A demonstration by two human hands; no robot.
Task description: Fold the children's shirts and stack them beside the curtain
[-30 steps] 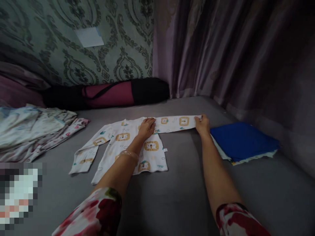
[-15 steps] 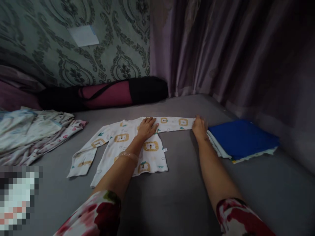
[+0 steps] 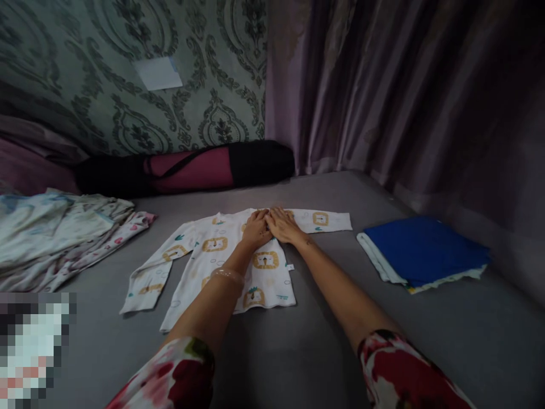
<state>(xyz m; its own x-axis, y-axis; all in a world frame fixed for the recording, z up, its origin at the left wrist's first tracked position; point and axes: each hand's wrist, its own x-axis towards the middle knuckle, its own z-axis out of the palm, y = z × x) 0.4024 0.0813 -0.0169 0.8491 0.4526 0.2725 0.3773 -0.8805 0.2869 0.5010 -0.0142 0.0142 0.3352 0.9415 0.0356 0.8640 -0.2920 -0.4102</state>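
A small white long-sleeved shirt with yellow lion prints (image 3: 221, 253) lies flat on the grey bed surface (image 3: 298, 352), sleeves spread to both sides. My left hand (image 3: 256, 229) rests flat on its upper chest near the collar, fingers stretched out. My right hand (image 3: 283, 225) lies flat beside it, touching it, at the root of the right sleeve (image 3: 326, 220). Neither hand grips the cloth.
A folded stack topped by blue cloth (image 3: 419, 247) lies to the right. A heap of unfolded light garments (image 3: 59, 233) sits at the left. A black and maroon rolled bag (image 3: 191, 167) lies against the patterned wall; a purple curtain (image 3: 404, 96) hangs at the right.
My right hand has left the cuff of the right sleeve and slid left along it to meet my left hand. The left hand has stayed in place.
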